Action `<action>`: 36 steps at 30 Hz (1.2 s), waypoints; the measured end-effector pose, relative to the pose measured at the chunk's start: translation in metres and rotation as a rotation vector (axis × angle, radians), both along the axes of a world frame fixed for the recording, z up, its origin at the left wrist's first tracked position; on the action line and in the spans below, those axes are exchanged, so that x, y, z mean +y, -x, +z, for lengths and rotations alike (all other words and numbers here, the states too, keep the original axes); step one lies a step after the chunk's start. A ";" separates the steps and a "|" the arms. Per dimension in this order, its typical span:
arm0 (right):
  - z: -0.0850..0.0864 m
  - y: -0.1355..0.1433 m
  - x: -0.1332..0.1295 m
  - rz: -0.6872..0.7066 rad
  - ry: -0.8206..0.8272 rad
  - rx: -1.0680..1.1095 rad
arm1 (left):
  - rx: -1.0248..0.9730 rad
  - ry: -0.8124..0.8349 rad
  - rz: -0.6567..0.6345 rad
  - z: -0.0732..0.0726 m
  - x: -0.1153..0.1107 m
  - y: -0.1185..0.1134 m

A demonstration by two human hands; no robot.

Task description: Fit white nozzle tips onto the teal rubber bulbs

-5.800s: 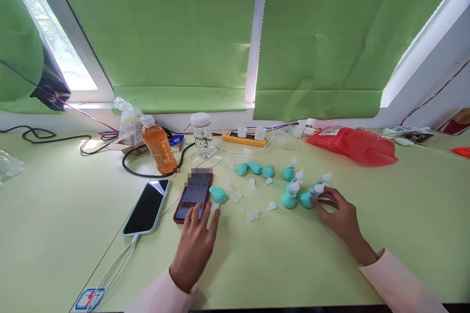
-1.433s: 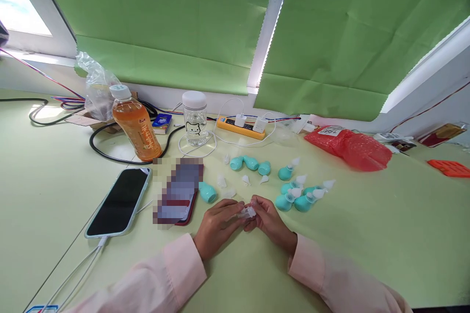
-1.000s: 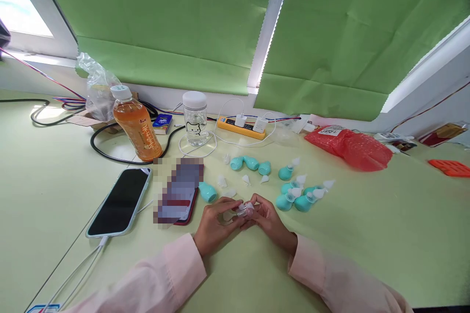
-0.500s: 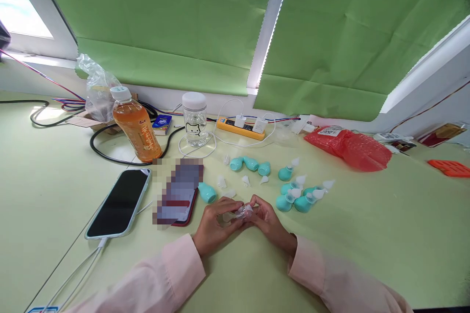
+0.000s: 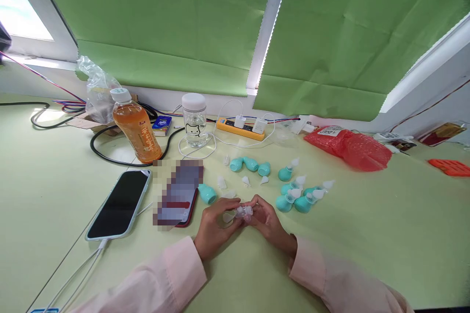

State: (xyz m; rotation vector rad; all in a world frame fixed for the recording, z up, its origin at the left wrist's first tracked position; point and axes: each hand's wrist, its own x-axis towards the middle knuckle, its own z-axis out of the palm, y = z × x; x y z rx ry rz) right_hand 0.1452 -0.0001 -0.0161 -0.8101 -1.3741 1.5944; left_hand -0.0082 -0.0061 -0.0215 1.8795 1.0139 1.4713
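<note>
Between my two hands is a small clear plastic nozzle [image 5: 240, 212], lying sideways with a whitish tip toward the left. My left hand [image 5: 216, 222] pinches it from the left, fingers curled. From the right, the fingertips of my right hand [image 5: 267, 220] close on its other end. Just beyond my left hand lies a loose teal rubber bulb [image 5: 207, 193]. Farther off are more teal bulbs [image 5: 250, 164] and small clear white-tipped pieces [image 5: 222, 182]. Right of my right hand stand several teal bulbs fitted with clear nozzles [image 5: 304, 202].
To the left lie a dark-screened phone [image 5: 119, 205] on a cable and a second, blurred phone [image 5: 179, 193]. Behind them stand an orange drink bottle [image 5: 135, 127] and a clear cup [image 5: 195, 122]. A yellow power strip [image 5: 238, 129] and red bubble wrap [image 5: 348, 149] lie at the back.
The clear nozzle has turned a little in my fingers, so more of its body and its left tip show. Both hands stay in nearly the same place.
</note>
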 end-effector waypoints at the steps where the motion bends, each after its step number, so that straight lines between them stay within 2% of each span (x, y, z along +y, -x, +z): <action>1: 0.000 0.000 0.000 0.000 -0.006 -0.002 | 0.015 -0.041 0.008 0.000 0.000 0.000; 6: -0.001 0.000 -0.001 -0.002 -0.026 -0.008 | 0.132 -0.159 0.005 -0.004 0.000 0.001; 11: 0.000 0.001 -0.002 -0.007 -0.029 -0.026 | 0.170 -0.153 -0.048 -0.003 -0.001 0.001; 15: -0.002 0.002 -0.005 -0.016 -0.058 0.017 | 0.081 -0.020 -0.096 0.003 -0.004 0.003; 18: -0.006 0.002 -0.010 -0.072 -0.134 0.003 | -0.035 0.159 -0.117 0.006 -0.004 0.005; 21: -0.009 0.002 -0.014 -0.117 -0.322 -0.058 | -0.173 0.364 -0.151 0.007 -0.001 0.007; 24: -0.010 0.001 -0.013 -0.192 -0.561 -0.167 | -0.215 0.505 -0.243 0.007 0.004 0.009; 27: -0.010 0.001 -0.010 -0.281 -0.700 -0.241 | -0.163 0.523 -0.260 0.008 0.006 0.010; 31: -0.012 0.001 -0.005 -0.266 -0.711 -0.257 | -0.106 0.498 -0.298 0.013 0.006 0.011; 33: -0.012 -0.001 -0.004 -0.264 -0.693 -0.286 | -0.144 0.503 -0.265 0.014 0.007 0.010; 36: -0.008 -0.002 -0.002 -0.279 -0.637 -0.329 | -0.241 0.434 -0.026 0.015 0.011 0.012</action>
